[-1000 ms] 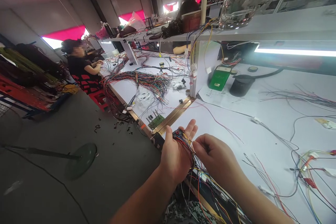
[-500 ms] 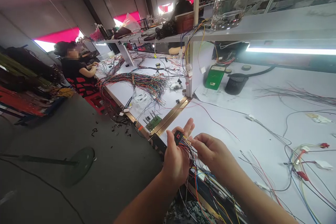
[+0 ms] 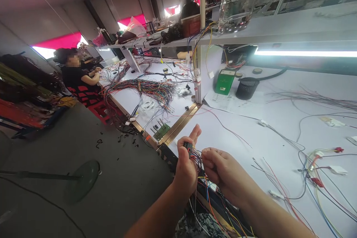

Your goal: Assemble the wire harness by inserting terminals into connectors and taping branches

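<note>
A black multi-pin connector (image 3: 188,148) with a small red part is gripped in my left hand (image 3: 185,171), thumb on its near side, other fingers extended beyond it. From its right side a bundle of thin colored wires (image 3: 197,159) fans out and hangs below the hand past the table edge. My right hand (image 3: 220,163) is just right of the bundle, thumb and forefinger pinched on what looks like one thin wire; its tip is hidden by the fingers.
A green board with upright pins (image 3: 161,131) lies left of a brass-colored strip (image 3: 181,123). Loose connector leads (image 3: 314,171) spread at right. Behind are a green box (image 3: 224,81), a black mesh cup (image 3: 247,88) and a wire heap (image 3: 145,88). A person (image 3: 74,70) sits far left.
My left thumb has folded down over the connector, which has turned slightly in the hand. My right fingertips have shifted a little down and stay pinched. The view has moved slightly right.
</note>
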`<state>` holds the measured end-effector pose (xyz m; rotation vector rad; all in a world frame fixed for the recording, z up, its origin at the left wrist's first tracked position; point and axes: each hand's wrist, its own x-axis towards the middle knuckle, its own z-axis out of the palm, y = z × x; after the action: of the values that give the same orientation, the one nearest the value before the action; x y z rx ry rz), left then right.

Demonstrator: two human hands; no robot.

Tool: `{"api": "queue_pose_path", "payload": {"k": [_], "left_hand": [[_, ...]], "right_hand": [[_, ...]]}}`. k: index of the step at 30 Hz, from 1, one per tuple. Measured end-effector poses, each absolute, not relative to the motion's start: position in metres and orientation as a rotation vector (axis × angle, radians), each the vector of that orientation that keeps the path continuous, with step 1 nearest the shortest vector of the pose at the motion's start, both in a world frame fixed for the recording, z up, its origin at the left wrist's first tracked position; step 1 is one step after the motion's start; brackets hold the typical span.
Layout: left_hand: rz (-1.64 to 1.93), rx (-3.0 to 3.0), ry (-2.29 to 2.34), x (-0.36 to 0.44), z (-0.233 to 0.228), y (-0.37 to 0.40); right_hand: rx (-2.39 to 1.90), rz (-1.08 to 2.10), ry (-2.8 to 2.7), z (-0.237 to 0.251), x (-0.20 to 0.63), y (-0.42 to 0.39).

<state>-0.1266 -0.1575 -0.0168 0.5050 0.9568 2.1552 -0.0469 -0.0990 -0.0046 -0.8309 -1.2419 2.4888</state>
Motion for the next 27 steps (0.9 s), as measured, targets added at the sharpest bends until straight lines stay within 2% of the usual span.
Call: {"api": "queue_pose_path", "payload": {"k": [10, 17, 27], "left_hand": [[2.070, 0.179, 0.964, -0.128, -0.031, -0.162], [2.031, 0.525, 0.968, -0.128, -0.019, -0.158], [1.935, 0.466, 0.910, -0.123, -0.021, -0.162]], "right_hand": [[-0.881, 2.456, -1.277, -0.004, -0.041, -0.099], [-0.801, 2.580, -1.133, -0.003, -0.038, -0.099], [-0.707, 2.536, -1.215, -0.006, -0.037, -0.103]]}}
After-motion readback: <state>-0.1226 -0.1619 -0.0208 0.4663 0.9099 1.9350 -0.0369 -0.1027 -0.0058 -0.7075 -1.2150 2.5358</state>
